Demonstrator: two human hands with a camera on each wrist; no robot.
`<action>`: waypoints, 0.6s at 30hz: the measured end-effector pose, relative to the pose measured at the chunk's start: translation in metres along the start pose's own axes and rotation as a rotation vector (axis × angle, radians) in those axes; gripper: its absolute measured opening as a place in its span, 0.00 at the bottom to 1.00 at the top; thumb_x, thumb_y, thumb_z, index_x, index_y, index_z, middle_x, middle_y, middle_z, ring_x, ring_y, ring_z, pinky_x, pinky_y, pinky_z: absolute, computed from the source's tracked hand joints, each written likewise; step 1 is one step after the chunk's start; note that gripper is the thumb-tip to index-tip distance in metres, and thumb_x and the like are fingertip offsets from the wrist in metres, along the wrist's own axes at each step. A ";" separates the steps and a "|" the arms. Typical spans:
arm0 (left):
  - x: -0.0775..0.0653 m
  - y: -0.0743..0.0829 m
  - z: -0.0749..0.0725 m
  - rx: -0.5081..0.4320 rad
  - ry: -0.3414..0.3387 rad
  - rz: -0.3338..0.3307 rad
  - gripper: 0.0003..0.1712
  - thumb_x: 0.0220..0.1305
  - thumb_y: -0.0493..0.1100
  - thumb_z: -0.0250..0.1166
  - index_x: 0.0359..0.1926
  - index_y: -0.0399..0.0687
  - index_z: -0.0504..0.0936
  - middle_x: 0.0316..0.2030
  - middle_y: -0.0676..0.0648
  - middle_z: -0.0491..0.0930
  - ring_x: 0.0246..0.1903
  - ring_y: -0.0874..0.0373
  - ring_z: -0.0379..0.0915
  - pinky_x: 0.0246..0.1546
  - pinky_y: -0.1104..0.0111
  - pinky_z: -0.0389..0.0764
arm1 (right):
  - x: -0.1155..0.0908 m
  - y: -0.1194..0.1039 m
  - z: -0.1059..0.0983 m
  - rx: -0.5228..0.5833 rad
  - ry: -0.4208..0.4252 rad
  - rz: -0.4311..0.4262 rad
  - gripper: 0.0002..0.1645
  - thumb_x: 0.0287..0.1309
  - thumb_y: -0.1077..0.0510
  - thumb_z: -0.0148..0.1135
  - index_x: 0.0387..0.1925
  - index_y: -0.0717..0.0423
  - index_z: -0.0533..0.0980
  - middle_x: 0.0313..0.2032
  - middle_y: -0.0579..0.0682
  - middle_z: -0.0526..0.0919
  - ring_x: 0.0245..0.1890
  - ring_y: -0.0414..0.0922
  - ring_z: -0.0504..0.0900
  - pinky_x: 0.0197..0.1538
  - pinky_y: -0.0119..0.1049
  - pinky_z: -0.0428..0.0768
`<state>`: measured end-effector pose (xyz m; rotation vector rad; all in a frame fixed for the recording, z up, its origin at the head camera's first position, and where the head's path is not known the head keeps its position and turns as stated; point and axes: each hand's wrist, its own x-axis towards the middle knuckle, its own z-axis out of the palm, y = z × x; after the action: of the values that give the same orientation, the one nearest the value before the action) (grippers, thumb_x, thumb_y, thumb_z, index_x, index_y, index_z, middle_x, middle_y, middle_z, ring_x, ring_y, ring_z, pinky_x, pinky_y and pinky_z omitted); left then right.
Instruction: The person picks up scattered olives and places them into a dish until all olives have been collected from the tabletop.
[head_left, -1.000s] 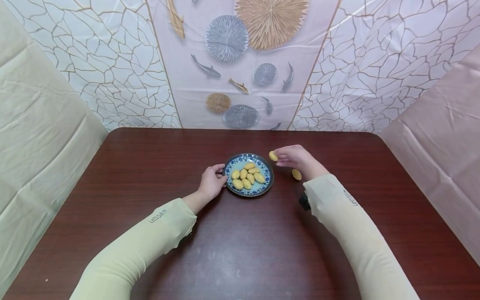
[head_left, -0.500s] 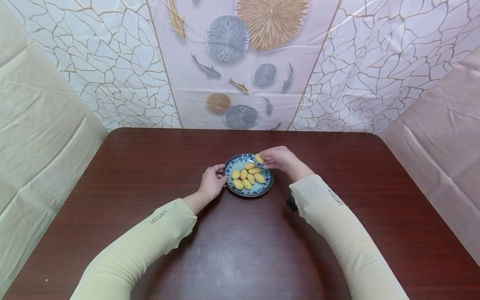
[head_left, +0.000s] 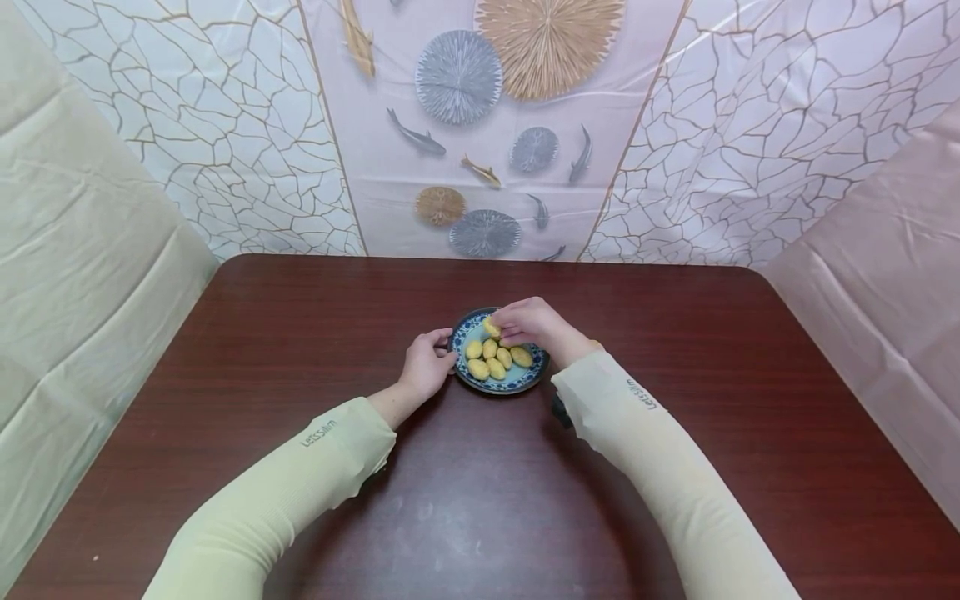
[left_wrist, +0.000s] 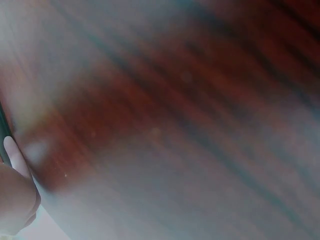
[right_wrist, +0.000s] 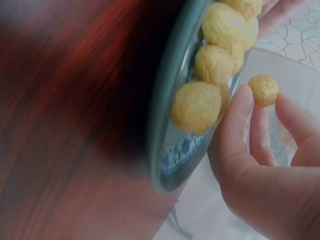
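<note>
A round plate (head_left: 498,387) with a blue floral rim stands on the table, several small yellow potatoes (head_left: 477,369) lying in its middle. At its left edge my left hand (head_left: 425,364) grips the rim, fingers at the far side and thumb nearer. In the left wrist view only the thumb (left_wrist: 17,157) and part of that hand show, beside the plate's dark edge. My right hand (head_left: 534,323) is over the plate's far right part. Between thumb and fingertips it pinches one small potato (right_wrist: 263,90), held above the others in the right wrist view.
The dark red-brown wooden table (head_left: 337,308) has rounded far corners. A patterned cloth backdrop (head_left: 465,158) hangs behind it, with pale cloth (head_left: 885,250) at both sides. A potato seen earlier on the table to the right is largely hidden behind the right wrist.
My right hand has moved left with the pinched potato, from beside the plate to over it. My left hand has stayed at the rim.
</note>
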<state>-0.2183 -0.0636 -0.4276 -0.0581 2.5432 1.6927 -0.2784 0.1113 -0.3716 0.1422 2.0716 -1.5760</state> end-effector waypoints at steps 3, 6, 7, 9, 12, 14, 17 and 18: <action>0.000 0.000 0.000 0.003 0.003 0.014 0.26 0.62 0.29 0.56 0.62 0.32 0.67 0.51 0.33 0.68 0.45 0.45 0.76 0.35 0.70 0.86 | 0.000 0.000 0.004 -0.023 0.007 -0.001 0.24 0.60 0.63 0.57 0.55 0.73 0.70 0.21 0.44 0.76 0.23 0.37 0.77 0.36 0.29 0.85; 0.000 0.000 0.000 -0.001 0.000 0.010 0.26 0.62 0.29 0.56 0.62 0.32 0.67 0.51 0.33 0.68 0.46 0.45 0.76 0.36 0.69 0.86 | 0.002 0.001 0.008 -0.049 0.023 -0.001 0.22 0.60 0.62 0.58 0.53 0.72 0.72 0.22 0.44 0.76 0.24 0.37 0.76 0.39 0.31 0.85; -0.001 0.001 0.000 -0.001 0.001 0.009 0.26 0.62 0.29 0.56 0.62 0.32 0.67 0.51 0.33 0.68 0.46 0.45 0.76 0.36 0.69 0.86 | 0.002 0.001 0.009 -0.058 0.028 0.001 0.22 0.59 0.62 0.59 0.53 0.72 0.72 0.22 0.45 0.76 0.24 0.37 0.76 0.40 0.31 0.85; -0.001 0.001 0.000 -0.005 0.002 0.007 0.26 0.62 0.29 0.56 0.62 0.32 0.67 0.51 0.33 0.68 0.46 0.45 0.76 0.36 0.69 0.86 | 0.002 0.001 0.011 -0.075 0.038 0.005 0.21 0.59 0.62 0.59 0.52 0.71 0.73 0.23 0.45 0.76 0.24 0.38 0.76 0.40 0.31 0.85; -0.001 0.001 0.000 -0.006 0.002 0.006 0.26 0.62 0.29 0.56 0.62 0.32 0.67 0.51 0.33 0.68 0.46 0.45 0.76 0.36 0.69 0.86 | 0.003 0.000 0.012 -0.087 0.044 0.006 0.21 0.59 0.62 0.59 0.52 0.71 0.74 0.24 0.45 0.77 0.24 0.38 0.77 0.38 0.30 0.85; -0.001 0.001 0.000 -0.007 0.002 0.004 0.26 0.62 0.29 0.56 0.62 0.33 0.67 0.51 0.34 0.68 0.46 0.45 0.76 0.36 0.69 0.86 | 0.003 0.000 0.013 -0.084 0.043 0.009 0.21 0.58 0.62 0.59 0.52 0.71 0.73 0.24 0.46 0.77 0.24 0.38 0.77 0.38 0.30 0.85; -0.001 0.001 0.000 -0.009 0.004 0.003 0.26 0.62 0.29 0.56 0.62 0.33 0.67 0.51 0.34 0.68 0.46 0.45 0.76 0.36 0.69 0.86 | 0.005 -0.001 0.014 -0.072 0.037 0.013 0.21 0.58 0.63 0.59 0.52 0.71 0.73 0.26 0.46 0.78 0.24 0.38 0.77 0.38 0.30 0.85; -0.001 0.001 0.000 -0.011 0.005 0.003 0.26 0.62 0.29 0.56 0.62 0.33 0.67 0.51 0.34 0.68 0.46 0.45 0.76 0.36 0.69 0.86 | 0.005 -0.001 0.015 -0.071 0.037 0.017 0.21 0.57 0.63 0.60 0.52 0.71 0.73 0.26 0.46 0.78 0.24 0.38 0.77 0.38 0.30 0.85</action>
<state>-0.2174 -0.0636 -0.4264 -0.0588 2.5391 1.7099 -0.2779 0.0965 -0.3754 0.1635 2.1461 -1.4977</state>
